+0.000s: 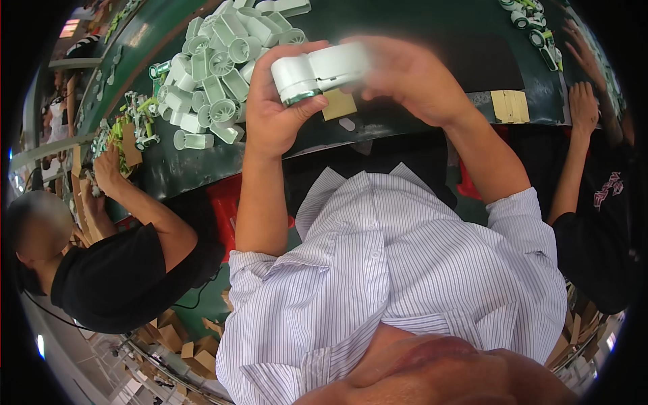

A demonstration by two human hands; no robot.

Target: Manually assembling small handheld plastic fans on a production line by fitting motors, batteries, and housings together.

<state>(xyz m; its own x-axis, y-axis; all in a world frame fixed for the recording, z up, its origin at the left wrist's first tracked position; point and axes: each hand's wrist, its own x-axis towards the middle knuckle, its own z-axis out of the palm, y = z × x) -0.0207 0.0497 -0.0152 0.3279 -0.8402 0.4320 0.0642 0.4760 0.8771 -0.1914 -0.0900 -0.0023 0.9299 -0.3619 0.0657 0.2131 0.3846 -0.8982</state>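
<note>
Above the near edge of the green table, a white plastic housing (320,67) with a rounded end and a shiny green ring is held up. My left hand (275,115) is closed around its left end, thumb underneath by the ring. At the other end, my right hand (415,81) grips the housing; its fingertips are blurred and partly hidden. Behind my left hand lies a heap of pale housings (216,81), several with round, ribbed openings. Below the held piece, a yellow paper pad (339,106) and a small pale oval piece (347,124) lie on the table.
A black mat (466,64) and another yellow pad (511,106) lie to the right. Green-and-white assemblies (536,34) stand at the far right. On the left, a co-worker's hand (108,169) touches similar parts. Another person's arm (574,148) rests at the right table edge.
</note>
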